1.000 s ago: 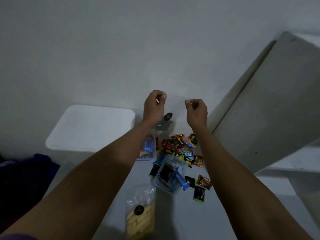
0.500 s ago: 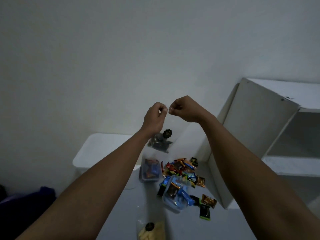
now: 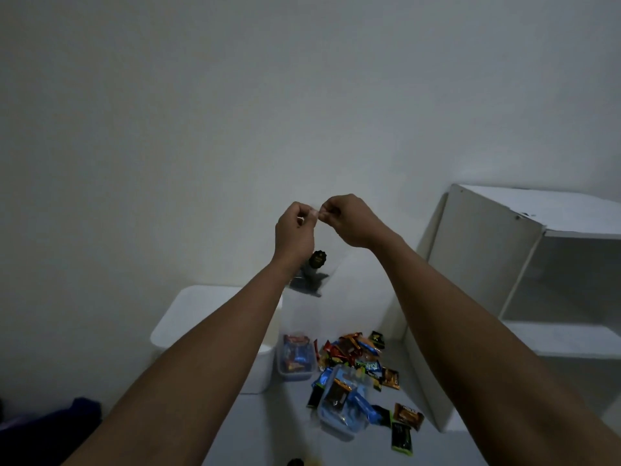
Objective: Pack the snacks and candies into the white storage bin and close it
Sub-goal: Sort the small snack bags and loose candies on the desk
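Note:
My left hand and my right hand are raised in front of the wall, fingertips almost touching. Both pinch the top edge of a clear plastic bag with a dark round sticker, which hangs below them. Under the hands the white storage bin stands with its lid on. On the surface lies a pile of colourful wrapped candies. Beside the bin stands a clear tub of snacks, and nearer me a second clear tub.
A white open shelf unit stands to the right of the candies. A dark cloth lies at the lower left. The top of another snack bag shows at the bottom edge. Loose packets lie near the shelf's foot.
My hands have risen and come together at the top of the clear bag. My view has tilted upward, so the bin and candies sit lower in the frame.

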A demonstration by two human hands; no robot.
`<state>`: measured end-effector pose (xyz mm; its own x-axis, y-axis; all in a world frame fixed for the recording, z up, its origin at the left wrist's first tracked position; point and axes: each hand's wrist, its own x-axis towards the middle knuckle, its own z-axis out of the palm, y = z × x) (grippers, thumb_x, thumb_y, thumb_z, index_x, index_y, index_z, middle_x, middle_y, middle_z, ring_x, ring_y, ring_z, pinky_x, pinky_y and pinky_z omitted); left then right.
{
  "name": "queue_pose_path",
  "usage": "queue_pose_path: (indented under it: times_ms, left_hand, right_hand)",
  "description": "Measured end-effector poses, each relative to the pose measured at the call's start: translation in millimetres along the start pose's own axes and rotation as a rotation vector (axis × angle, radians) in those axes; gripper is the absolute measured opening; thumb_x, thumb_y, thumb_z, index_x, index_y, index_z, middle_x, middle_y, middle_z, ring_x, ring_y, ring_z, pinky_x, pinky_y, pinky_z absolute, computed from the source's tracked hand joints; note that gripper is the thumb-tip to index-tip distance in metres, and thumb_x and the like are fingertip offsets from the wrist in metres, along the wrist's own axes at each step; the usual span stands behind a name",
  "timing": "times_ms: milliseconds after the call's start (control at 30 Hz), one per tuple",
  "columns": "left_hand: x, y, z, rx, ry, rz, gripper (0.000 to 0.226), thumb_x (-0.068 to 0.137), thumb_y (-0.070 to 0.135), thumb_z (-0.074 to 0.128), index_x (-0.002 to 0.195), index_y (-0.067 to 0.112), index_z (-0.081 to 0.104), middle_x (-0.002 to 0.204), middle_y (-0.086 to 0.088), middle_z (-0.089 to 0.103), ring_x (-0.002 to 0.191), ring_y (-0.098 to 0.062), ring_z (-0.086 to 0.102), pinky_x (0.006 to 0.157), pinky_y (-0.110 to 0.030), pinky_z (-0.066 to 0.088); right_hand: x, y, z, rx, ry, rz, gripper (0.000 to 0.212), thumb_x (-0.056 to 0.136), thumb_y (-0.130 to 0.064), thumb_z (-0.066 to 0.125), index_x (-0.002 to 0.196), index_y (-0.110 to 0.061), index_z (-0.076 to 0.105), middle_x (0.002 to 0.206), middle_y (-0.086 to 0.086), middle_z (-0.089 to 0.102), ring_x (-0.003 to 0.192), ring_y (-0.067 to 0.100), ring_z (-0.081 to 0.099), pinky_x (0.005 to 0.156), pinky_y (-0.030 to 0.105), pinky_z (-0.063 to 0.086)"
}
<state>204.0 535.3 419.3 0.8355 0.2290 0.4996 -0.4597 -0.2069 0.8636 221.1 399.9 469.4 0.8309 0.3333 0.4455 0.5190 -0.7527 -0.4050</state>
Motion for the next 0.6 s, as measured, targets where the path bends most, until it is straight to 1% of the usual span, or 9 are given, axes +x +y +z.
queue_pose_path:
  times_ms: [67,133,167,267,333,400,467,533,600]
  left_hand:
    - [-2,4,5,-0.002,0.066,-0.027,0.012,0.098,0.023,0.054,0.091,0.015,0.06,0.092,0.007,0.064,0.089,-0.016,0.058,0.079,-0.03,0.046]
    - [-2,1,7,0.019,0.102,-0.039,0.012,0.097,0.027,0.055,0.089,0.02,0.06,0.089,0.011,0.064,0.089,-0.016,0.059,0.09,-0.042,0.048]
    - [-3,-2,7,0.027,0.107,-0.04,0.012,0.096,0.029,0.056,0.087,0.023,0.06,0.088,0.013,0.064,0.088,-0.015,0.059,0.092,-0.047,0.048]
    - [-8,-5,9,0.035,0.113,-0.048,0.013,0.095,0.03,0.057,0.082,0.027,0.06,0.084,0.015,0.064,0.085,-0.015,0.059,0.094,-0.051,0.047]
    - [-11,-7,10,0.018,0.127,-0.063,0.013,0.095,0.029,0.058,0.082,0.026,0.061,0.085,0.014,0.065,0.085,-0.015,0.06,0.092,-0.049,0.048]
    - [-12,-8,8,-0.025,0.149,-0.097,0.013,0.095,0.027,0.058,0.085,0.021,0.063,0.086,0.011,0.065,0.084,-0.015,0.06,0.088,-0.043,0.051]
    - [-10,-9,3,-0.032,0.159,-0.106,0.013,0.096,0.026,0.058,0.086,0.019,0.064,0.088,0.009,0.066,0.084,-0.015,0.06,0.082,-0.036,0.05]
    - [-10,-11,2,-0.033,0.157,-0.097,0.013,0.096,0.025,0.059,0.086,0.018,0.064,0.09,0.01,0.066,0.085,-0.015,0.06,0.079,-0.03,0.047]
    - [-13,-11,5,-0.079,0.165,-0.102,0.013,0.096,0.023,0.059,0.087,0.015,0.064,0.092,0.008,0.066,0.086,-0.014,0.06,0.077,-0.026,0.045]
  right_hand:
    - [-1,-3,0,0.022,0.023,0.01,0.022,0.097,-0.037,0.058,0.076,-0.029,0.059,0.067,-0.01,0.057,0.062,0.009,0.05,0.069,0.038,0.047]
    - [-5,-1,-1,0.045,0.022,0.01,0.022,0.097,-0.034,0.059,0.079,-0.023,0.062,0.067,-0.009,0.058,0.06,0.008,0.049,0.065,0.034,0.043]
    - [-8,1,-1,0.052,0.02,0.007,0.023,0.097,-0.033,0.059,0.08,-0.018,0.063,0.068,-0.007,0.059,0.06,0.009,0.049,0.064,0.032,0.042]
    - [-15,5,0,0.083,0.009,0.014,0.026,0.096,-0.028,0.06,0.078,-0.01,0.063,0.067,0.002,0.058,0.058,0.012,0.045,0.061,0.03,0.038]
    - [-20,9,2,0.103,-0.005,0.031,0.026,0.097,-0.026,0.06,0.08,-0.006,0.064,0.069,0.008,0.059,0.059,0.013,0.044,0.06,0.029,0.038]
    - [-27,15,1,0.106,-0.013,0.047,0.025,0.097,-0.025,0.06,0.084,-0.005,0.066,0.07,0.005,0.059,0.058,0.012,0.044,0.058,0.026,0.037]
    - [-33,26,0,0.136,-0.008,0.071,0.025,0.097,-0.025,0.061,0.081,-0.006,0.066,0.068,0.001,0.057,0.057,0.009,0.043,0.057,0.024,0.037]
    - [-38,35,3,0.191,0.008,0.106,0.031,0.097,-0.028,0.061,0.074,-0.007,0.063,0.066,0.002,0.056,0.057,0.011,0.043,0.057,0.025,0.037]
    - [-44,41,7,0.265,0.055,0.164,0.041,0.095,-0.032,0.062,0.072,0.001,0.061,0.065,0.007,0.055,0.056,0.012,0.044,0.058,0.026,0.038]
